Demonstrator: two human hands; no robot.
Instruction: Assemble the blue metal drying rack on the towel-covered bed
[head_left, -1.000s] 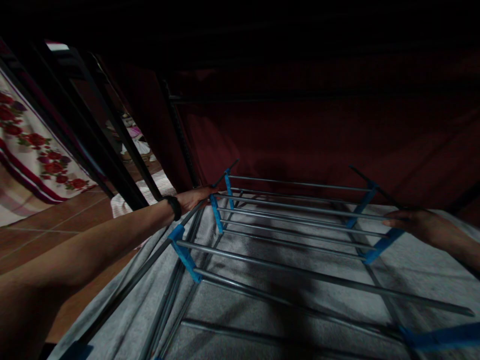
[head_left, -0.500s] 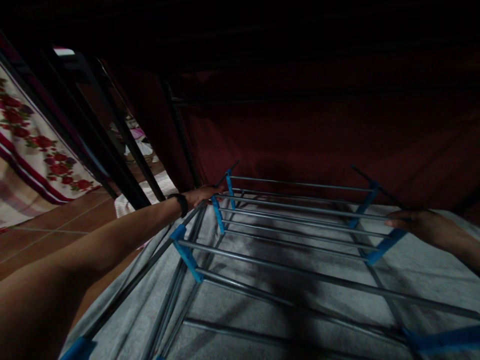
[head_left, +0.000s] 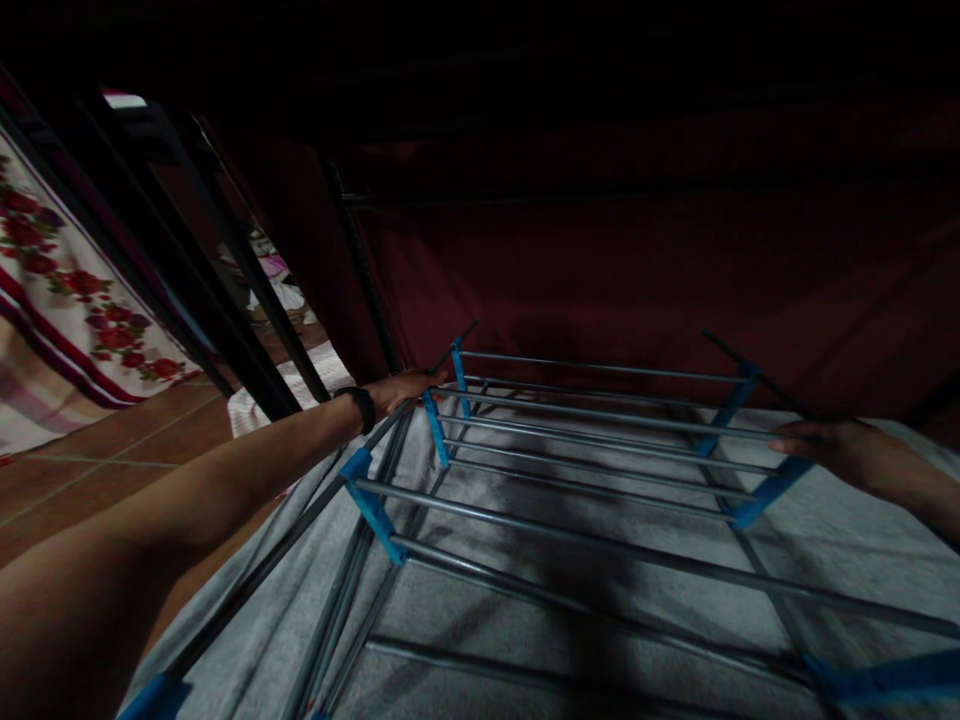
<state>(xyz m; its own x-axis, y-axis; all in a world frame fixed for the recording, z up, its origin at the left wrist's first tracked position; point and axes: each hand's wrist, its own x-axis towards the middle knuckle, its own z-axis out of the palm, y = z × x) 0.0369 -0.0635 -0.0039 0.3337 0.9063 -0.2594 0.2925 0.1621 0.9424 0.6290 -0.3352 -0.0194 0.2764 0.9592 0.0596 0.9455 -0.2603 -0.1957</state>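
A rack of grey metal rods [head_left: 570, 540] joined by blue plastic connectors [head_left: 373, 505] lies on a grey cloth. At its far left side, my left hand [head_left: 409, 390] is closed around the frame by a blue connector; a dark band is on that wrist. My right hand [head_left: 840, 448] grips the opposite side of the frame, above another blue connector [head_left: 772, 492]. Both hands' fingertips are partly hidden behind the rods and in shadow. Between the hands, several rods run across from left to right.
Grey cloth [head_left: 877, 540] spreads beneath the rack. Behind it hangs a dark red curtain [head_left: 600, 290]. Black metal posts [head_left: 247, 270] rise at the left, over a tiled floor [head_left: 97, 460]. A floral blanket [head_left: 82, 300] hangs at the far left. Everything overhead is very dark.
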